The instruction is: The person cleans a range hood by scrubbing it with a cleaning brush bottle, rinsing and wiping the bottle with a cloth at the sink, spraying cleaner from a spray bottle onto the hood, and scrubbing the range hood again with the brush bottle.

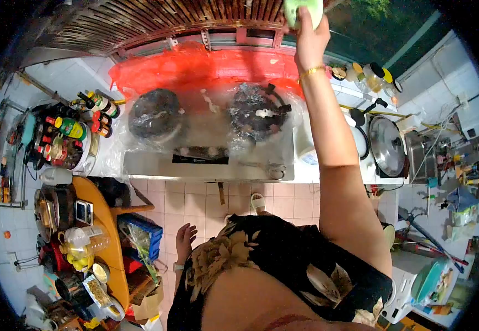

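Observation:
My right hand (311,41) is raised high, at the upper edge of the view beside the slatted range hood and dark window. Its fingers are closed on a pale green rounded object (305,12), partly cut off by the frame; I cannot make out its kind. Low at my side hangs my left hand (185,238), fingers apart and holding nothing, above the tiled floor. Below the raised arm lies a gas stove (206,124) with its two burners under clear plastic film. Red plastic sheeting (167,66) covers the wall behind it.
Bottles and jars (65,132) crowd the counter at left. A wooden table (117,265) with containers and a blue crate (148,234) stand lower left. Right of the stove are a lidded pan (387,143) and more jars (373,76) on the sill.

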### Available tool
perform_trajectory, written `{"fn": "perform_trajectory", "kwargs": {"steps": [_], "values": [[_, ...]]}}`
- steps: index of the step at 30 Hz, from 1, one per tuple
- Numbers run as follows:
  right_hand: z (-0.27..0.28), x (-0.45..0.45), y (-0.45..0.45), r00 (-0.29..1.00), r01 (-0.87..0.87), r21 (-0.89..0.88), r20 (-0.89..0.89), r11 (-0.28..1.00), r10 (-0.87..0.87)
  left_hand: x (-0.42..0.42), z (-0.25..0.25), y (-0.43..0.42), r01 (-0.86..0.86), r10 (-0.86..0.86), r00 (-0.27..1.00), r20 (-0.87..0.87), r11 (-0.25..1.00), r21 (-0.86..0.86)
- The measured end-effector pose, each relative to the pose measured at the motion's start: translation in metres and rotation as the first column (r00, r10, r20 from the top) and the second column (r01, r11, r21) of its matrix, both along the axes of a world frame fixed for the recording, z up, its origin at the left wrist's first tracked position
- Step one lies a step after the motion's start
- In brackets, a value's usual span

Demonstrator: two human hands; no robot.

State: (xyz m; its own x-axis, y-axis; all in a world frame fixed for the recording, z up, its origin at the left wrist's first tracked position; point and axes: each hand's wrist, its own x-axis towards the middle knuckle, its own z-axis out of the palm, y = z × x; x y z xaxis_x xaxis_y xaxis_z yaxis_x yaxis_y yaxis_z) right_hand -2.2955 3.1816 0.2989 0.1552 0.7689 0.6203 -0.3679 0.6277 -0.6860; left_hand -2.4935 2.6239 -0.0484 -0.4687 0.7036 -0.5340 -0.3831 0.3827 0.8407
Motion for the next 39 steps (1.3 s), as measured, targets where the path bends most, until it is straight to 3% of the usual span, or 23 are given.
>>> {"fn": "perform_trajectory", "kwargs": {"steps": [3,6,7,9,10,12,13,17,19,21,23,24,26,29,31,32,35,39], "values": [[-0.009,0.0,0.029,0.995,-0.097,-0.092,-0.025,0.991,0.095,-0.001,0.003,0.01,0.0,0.0,1.0,-0.022,1.0,0.002],[-0.061,-0.003,0.04,0.997,0.049,-0.273,0.071,0.961,-0.031,-0.004,0.005,0.015,0.003,-0.003,1.0,0.005,1.0,-0.023],[-0.102,0.002,0.077,0.995,0.068,-0.315,0.092,0.947,-0.041,-0.005,0.001,0.013,0.007,-0.007,1.0,0.013,0.999,-0.039],[-0.112,0.005,0.066,0.998,0.063,-0.387,0.035,0.92,-0.053,-0.006,0.003,0.01,0.012,-0.011,1.0,0.018,0.998,-0.059],[-0.111,0.009,0.062,0.998,0.062,-0.389,0.034,0.919,-0.053,-0.006,0.009,0.009,0.014,-0.015,1.0,-0.008,0.998,-0.067],[-0.101,0.019,0.058,0.965,0.201,-0.209,0.208,0.957,-0.157,-0.008,0.01,0.006,0.015,-0.018,0.999,-0.036,0.997,-0.077],[-0.088,0.02,0.052,0.957,0.247,-0.075,0.175,0.966,-0.231,-0.01,0.008,0.003,0.0,-0.002,1.0,-0.021,0.998,-0.068],[-0.091,0.03,0.072,0.988,0.154,-0.216,0.033,0.964,-0.151,-0.01,0.011,0.006,0.0,-0.001,1.0,-0.016,0.998,-0.069],[-0.128,0.029,0.091,0.974,0.219,-0.31,0.124,0.925,-0.189,-0.012,0.008,0.008,0.0,0.0,1.0,-0.005,0.998,-0.067],[-0.169,0.03,0.111,0.991,0.133,-0.443,0.075,0.887,-0.111,-0.013,0.005,0.007,-0.005,0.005,1.0,0.002,0.998,-0.069],[-0.169,0.03,0.088,0.999,-0.023,-0.588,-0.032,0.808,0.006,-0.013,0.002,0.003,-0.015,0.014,1.0,-0.004,0.997,-0.076],[-0.173,0.031,0.093,0.999,-0.021,-0.59,-0.033,0.807,0.002,-0.014,0.001,0.002,-0.012,0.011,1.0,-0.005,0.997,-0.078],[-0.183,0.039,0.105,1.0,0.011,-0.775,-0.009,0.632,-0.029,-0.015,0.0,-0.001,-0.001,-0.001,1.0,-0.022,0.998,-0.068],[-0.149,0.055,0.104,0.991,0.028,-0.723,0.108,0.69,0.074,-0.017,0.006,0.002,0.012,-0.015,0.999,-0.034,0.997,-0.08],[-0.138,0.079,0.128,0.967,-0.227,-0.658,-0.063,0.718,0.248,-0.016,0.01,0.007,0.013,-0.015,0.999,-0.032,0.997,-0.075],[-0.079,0.069,0.069,0.96,-0.279,-0.634,-0.179,0.721,0.214,-0.015,0.011,0.009,0.006,-0.009,0.999,-0.032,0.997,-0.074],[-0.038,0.095,0.039,0.94,-0.332,-0.574,-0.132,0.748,0.316,-0.018,0.001,0.013,0.054,-0.055,0.998,-0.02,0.998,-0.033],[0.027,0.1,-0.028,0.966,-0.245,-0.383,-0.025,0.89,0.256,-0.019,-0.002,0.024,0.085,-0.085,0.996,0.032,0.996,0.005]]}}
